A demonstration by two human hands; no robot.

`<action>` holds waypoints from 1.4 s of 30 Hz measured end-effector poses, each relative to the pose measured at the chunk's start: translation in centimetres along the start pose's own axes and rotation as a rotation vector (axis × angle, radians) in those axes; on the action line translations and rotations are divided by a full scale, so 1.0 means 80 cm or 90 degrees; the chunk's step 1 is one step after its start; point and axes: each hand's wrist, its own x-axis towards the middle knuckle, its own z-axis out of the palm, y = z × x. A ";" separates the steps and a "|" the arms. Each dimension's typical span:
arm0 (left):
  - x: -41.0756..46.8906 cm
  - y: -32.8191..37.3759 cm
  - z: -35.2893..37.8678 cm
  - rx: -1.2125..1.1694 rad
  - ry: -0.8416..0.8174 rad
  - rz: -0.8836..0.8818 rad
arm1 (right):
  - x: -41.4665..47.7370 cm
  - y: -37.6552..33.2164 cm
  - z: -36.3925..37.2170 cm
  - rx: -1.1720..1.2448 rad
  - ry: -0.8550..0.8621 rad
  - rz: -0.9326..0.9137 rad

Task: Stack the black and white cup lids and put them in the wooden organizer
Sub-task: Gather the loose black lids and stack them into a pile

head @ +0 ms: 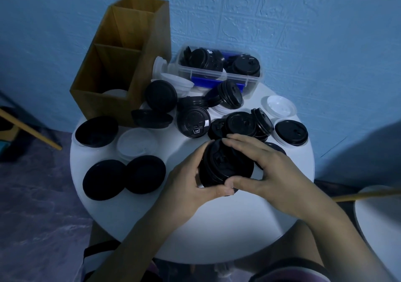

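A stack of black cup lids (225, 164) is held above the round white table (217, 227). My left hand (191, 184) grips the stack from its left side and underneath. My right hand (267, 168) holds it from the right, fingers across the top and thumb at the near edge. Several loose black lids (193, 121) lie scattered over the table, with white lids (136, 145) among them and one (280, 105) at the right. The wooden organizer (121, 68) stands at the table's back left; something white shows low in its front compartment.
A clear plastic box (219, 73) with black lids in it sits at the back of the table, against the blue wall. Two black lids (104, 179) lie near the left edge. A second white surface (382, 216) and a wooden stick (364, 194) are at the right.
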 end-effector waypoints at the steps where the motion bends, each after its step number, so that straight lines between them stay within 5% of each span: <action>1: 0.000 0.000 0.000 0.003 0.000 0.000 | -0.001 -0.001 0.002 -0.005 0.009 0.001; 10: -0.003 0.003 0.000 0.038 0.021 -0.002 | -0.008 -0.002 0.021 0.025 0.095 0.008; 30: -0.005 0.002 0.005 0.059 0.042 0.008 | -0.007 0.003 0.009 0.005 0.041 0.010; 42: -0.004 -0.007 0.007 0.058 0.023 -0.010 | -0.008 0.006 0.010 0.120 0.017 0.051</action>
